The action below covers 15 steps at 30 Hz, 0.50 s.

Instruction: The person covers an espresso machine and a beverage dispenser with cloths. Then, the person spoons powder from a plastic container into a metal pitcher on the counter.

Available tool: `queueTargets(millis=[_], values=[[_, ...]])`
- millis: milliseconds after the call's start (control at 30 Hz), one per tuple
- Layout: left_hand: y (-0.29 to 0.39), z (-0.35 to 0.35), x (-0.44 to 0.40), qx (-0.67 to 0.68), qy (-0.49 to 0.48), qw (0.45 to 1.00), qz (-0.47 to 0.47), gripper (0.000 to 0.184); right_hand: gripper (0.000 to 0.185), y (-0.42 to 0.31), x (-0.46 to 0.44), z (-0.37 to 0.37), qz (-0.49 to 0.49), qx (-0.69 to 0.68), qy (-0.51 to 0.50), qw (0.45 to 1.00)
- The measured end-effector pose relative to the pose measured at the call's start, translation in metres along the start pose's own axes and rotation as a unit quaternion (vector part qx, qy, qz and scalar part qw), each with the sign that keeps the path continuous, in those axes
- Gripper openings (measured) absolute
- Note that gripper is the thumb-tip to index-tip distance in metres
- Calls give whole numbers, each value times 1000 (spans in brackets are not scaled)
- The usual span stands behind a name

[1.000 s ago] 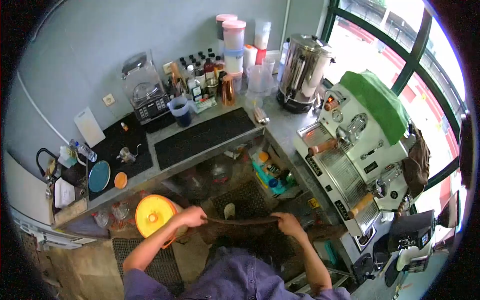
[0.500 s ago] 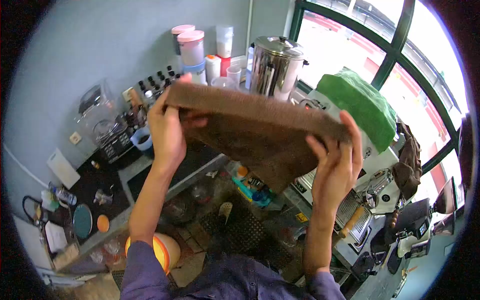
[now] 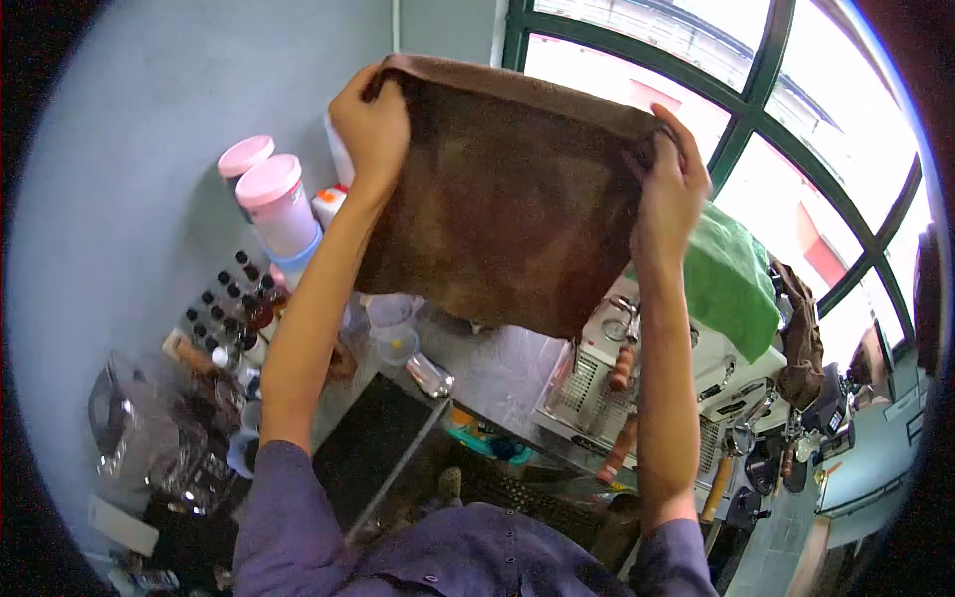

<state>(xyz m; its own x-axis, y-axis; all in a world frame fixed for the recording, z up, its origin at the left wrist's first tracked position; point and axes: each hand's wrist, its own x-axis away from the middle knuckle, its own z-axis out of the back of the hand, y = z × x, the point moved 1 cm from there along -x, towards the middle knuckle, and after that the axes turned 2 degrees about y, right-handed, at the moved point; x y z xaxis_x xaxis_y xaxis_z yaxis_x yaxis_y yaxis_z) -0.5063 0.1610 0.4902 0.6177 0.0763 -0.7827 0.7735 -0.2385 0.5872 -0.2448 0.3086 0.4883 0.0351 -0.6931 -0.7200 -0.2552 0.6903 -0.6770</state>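
A brown cloth [image 3: 507, 199] hangs spread out in the air between my two raised hands, its top edge folded over. My left hand [image 3: 376, 129] is closed on its upper left corner. At the upper right corner, my right hand [image 3: 671, 189] pinches the same edge, thumb and fingers together. The cloth's lower edge drops freely, above the steel counter and in front of the espresso machine [image 3: 597, 368]. It hides whatever stands behind it by the window.
A green towel [image 3: 731, 279] covers the top of the espresso machine. Pink-lidded containers [image 3: 274, 199] and several dark-capped bottles [image 3: 234, 298] stand along the left wall. A metal cup [image 3: 430, 376] lies near the counter edge. Another brown cloth [image 3: 799, 338] hangs at the right.
Both hands have risen with the cloth, which now hangs open and flatter instead of bunched. My view has tilted up and shifted, and the steel urn is now hidden behind the cloth.
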Motion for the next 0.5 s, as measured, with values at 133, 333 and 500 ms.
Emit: queueTargets(millis=[133, 333, 500], values=[[-98, -103, -68, -54, -123, 990, -42, 58, 41, 78, -80, -74, 85, 164, -42, 982], [-148, -138, -27, -183, -372, 908, -63, 79, 60, 141, -87, -108, -72, 284, -213, 932], [-197, -140, 16, -174, -543, 817, 82, 78, 69, 213, -57, -125, -91, 331, -380, 859]])
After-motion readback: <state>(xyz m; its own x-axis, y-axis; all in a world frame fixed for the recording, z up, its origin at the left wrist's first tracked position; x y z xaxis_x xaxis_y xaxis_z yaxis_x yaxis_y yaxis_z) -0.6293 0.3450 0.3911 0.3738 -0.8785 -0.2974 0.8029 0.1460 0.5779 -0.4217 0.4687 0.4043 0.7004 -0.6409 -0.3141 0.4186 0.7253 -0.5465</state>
